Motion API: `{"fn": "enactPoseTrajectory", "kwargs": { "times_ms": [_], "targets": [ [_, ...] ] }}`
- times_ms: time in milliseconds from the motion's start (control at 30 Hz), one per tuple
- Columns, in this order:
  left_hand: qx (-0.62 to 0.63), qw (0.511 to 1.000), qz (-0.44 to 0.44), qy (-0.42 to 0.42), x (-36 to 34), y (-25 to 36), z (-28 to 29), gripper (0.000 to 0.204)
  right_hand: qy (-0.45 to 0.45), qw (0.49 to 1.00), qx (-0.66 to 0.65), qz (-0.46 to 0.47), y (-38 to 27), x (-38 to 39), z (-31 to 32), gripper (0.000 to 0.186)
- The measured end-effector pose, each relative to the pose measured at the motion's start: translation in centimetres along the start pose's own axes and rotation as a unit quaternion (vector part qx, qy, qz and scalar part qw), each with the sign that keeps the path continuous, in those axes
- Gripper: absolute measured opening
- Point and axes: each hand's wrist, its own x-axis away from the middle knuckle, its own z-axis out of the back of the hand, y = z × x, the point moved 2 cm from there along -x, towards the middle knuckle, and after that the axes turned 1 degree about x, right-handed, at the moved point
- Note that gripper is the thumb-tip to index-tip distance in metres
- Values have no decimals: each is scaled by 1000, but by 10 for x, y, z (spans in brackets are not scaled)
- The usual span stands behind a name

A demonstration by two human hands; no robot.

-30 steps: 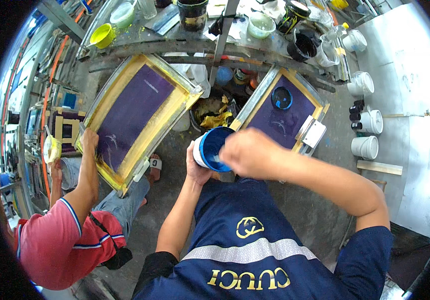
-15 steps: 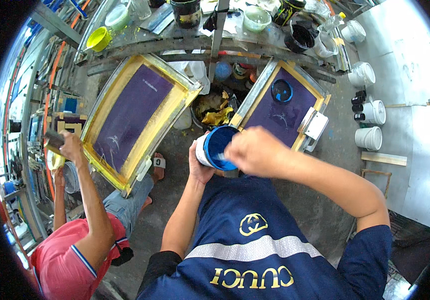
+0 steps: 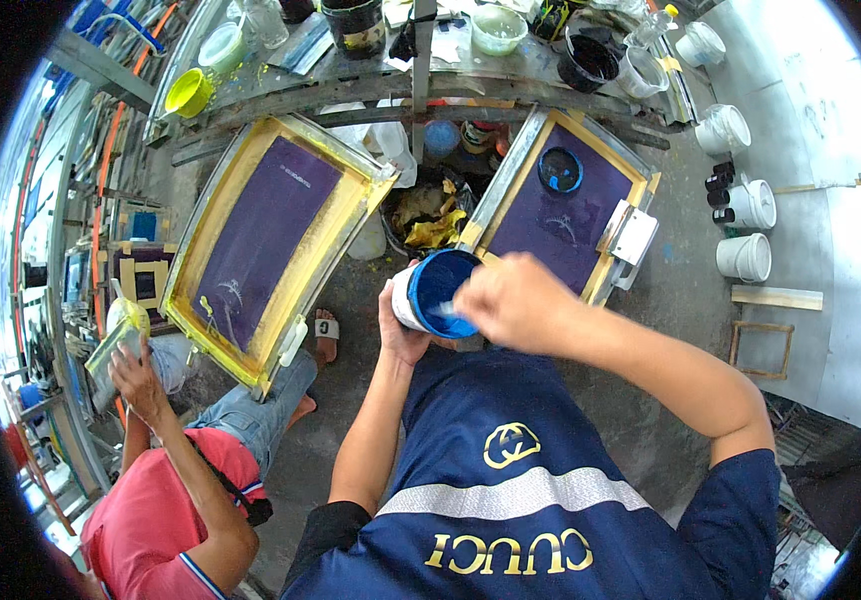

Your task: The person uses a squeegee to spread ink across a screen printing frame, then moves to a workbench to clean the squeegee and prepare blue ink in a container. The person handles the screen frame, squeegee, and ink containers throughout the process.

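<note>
My left hand (image 3: 400,325) is wrapped round the side of a white tub (image 3: 405,300), which tilts with its mouth toward the right. Blue ink (image 3: 435,285) coats its inside. At the mouth, my right hand (image 3: 510,300) is closed, slightly blurred, over a pale stirring tool (image 3: 446,309); only the tool's tip shows, against the ink. Just beyond the tub leans a framed printing screen (image 3: 600,205) with purple mesh. A round dark lid (image 3: 560,170) rimmed with blue ink lies on that mesh, and a white clamp-like fitting (image 3: 633,236) sits on the frame's right side.
A second purple screen (image 3: 275,215) in a yellow-taped frame stands at the left. Beside it, a co-worker in a red shirt (image 3: 175,495) holds a flat tool (image 3: 115,345). Between the screens is a waste bin (image 3: 430,215). Tubs (image 3: 498,30) crowd the far bench; white buckets (image 3: 743,257) line the right wall.
My right hand stays at the tub's mouth with slight motion, and my left keeps its hold. The co-worker's hand and flat tool have moved lower. The whole view has shifted slightly.
</note>
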Motion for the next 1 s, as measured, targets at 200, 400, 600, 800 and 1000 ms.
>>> {"fn": "enactPoseTrajectory", "kwargs": {
  "times_ms": [200, 400, 600, 800, 1000],
  "targets": [
    [-2, 1000, -6, 3, -3, 0, -1, 69, -12, 990, 137, 18, 4, 13, -12, 22],
    [-28, 999, -17, 4, -1, 0, -1, 69, 34, 977, 210, 1, 14, 13, -3, 20],
    [-16, 1000, 0, 6, 4, 1, -4, 71, 145, 981, 130, 1, 11, 4, 17, 20],
    [-21, 1000, -6, -1, 0, -2, -4, 70, 105, 989, 100, -23, 3, 14, 7, 19],
    [-25, 999, -16, -14, -2, 0, -7, 67, 45, 996, 65, -42, -12, 40, -14, 20]
  ]
}}
